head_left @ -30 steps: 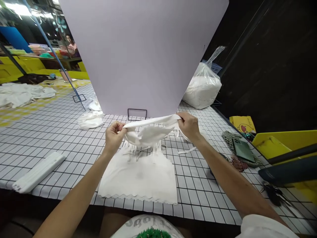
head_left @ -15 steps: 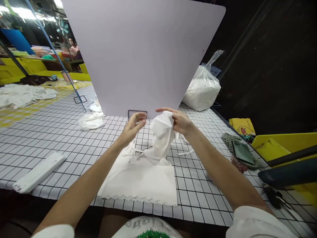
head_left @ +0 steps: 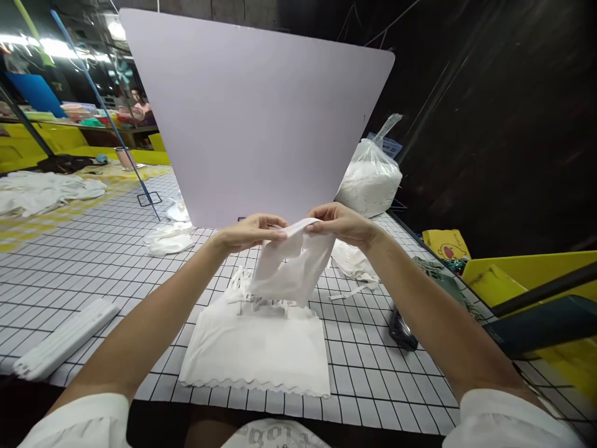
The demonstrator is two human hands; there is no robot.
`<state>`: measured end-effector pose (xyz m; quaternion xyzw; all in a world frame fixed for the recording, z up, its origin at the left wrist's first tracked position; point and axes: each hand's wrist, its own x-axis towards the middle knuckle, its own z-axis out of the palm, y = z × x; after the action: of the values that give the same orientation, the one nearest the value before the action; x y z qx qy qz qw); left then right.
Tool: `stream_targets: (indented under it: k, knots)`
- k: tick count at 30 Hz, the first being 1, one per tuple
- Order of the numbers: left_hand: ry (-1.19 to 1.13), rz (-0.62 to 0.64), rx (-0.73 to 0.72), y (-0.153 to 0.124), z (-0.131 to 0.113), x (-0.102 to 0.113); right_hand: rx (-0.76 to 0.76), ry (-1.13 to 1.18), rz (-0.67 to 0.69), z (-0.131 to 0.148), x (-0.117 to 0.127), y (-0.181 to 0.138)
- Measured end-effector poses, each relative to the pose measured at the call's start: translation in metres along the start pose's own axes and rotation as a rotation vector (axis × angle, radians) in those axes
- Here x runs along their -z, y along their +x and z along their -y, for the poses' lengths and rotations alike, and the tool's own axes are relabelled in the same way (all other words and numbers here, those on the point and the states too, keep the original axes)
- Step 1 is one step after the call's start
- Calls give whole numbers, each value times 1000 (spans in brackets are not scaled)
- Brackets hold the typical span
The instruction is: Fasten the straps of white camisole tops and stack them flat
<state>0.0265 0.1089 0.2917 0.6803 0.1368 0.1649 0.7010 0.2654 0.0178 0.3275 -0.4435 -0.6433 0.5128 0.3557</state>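
Between my two hands hangs a thin white fabric piece point(head_left: 291, 270), its upper edge stretched between them. My left hand point(head_left: 256, 232) pinches the left end of that edge. With thumb and fingers, my right hand point(head_left: 342, 223) grips the right end. Below, a white garment point(head_left: 256, 348) with a wavy hem and thin straps at its top lies flat on the grid-patterned tablecloth point(head_left: 368, 373). The hanging fabric covers part of the garment's top. More white fabric point(head_left: 354, 261) with a strap lies to the right, partly behind my right forearm.
A large pale board point(head_left: 265, 124) stands behind my hands. A white power strip point(head_left: 68, 336) lies at left, near folded white cloth point(head_left: 170, 238). At right are a filled plastic bag point(head_left: 370, 177), a black object point(head_left: 402, 330) and a yellow bin point(head_left: 536, 274). A person point(head_left: 140, 109) is far back.
My left hand has moved right and taken hold of the white fabric piece. The fabric, bunched in my right hand before, is now spread between both hands. The view has shifted slightly.
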Motion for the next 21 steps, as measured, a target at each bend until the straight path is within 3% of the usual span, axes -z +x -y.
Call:
stream_targets:
  k: [2, 5, 8, 11, 14, 17, 19, 21]
  knots:
    - [-3, -1, -43, 6, -1, -5, 53, -12, 21, 8, -5, 3]
    - [-33, -144, -131, 1, -7, -4, 20, -62, 61, 11, 2, -1]
    - [-29, -278, -146, -22, -17, 12, -122, -135, 118, 3, 22, -15]
    - [-13, -325, -105, -42, -22, 30, -114, -127, 39, -3, 35, -26]
    - [48, -244, 14, -41, -14, 33, -15, -71, -33, 0, 29, -22]
    - [72, -47, 111, -19, 1, 16, 48, -91, 20, 12, 10, -6]
    - [64, 37, 90, -3, 8, 4, 62, -130, 45, 20, 0, 4]
    - [15, 3, -21, 5, 9, -2, 44, -172, 31, 25, -1, 7]
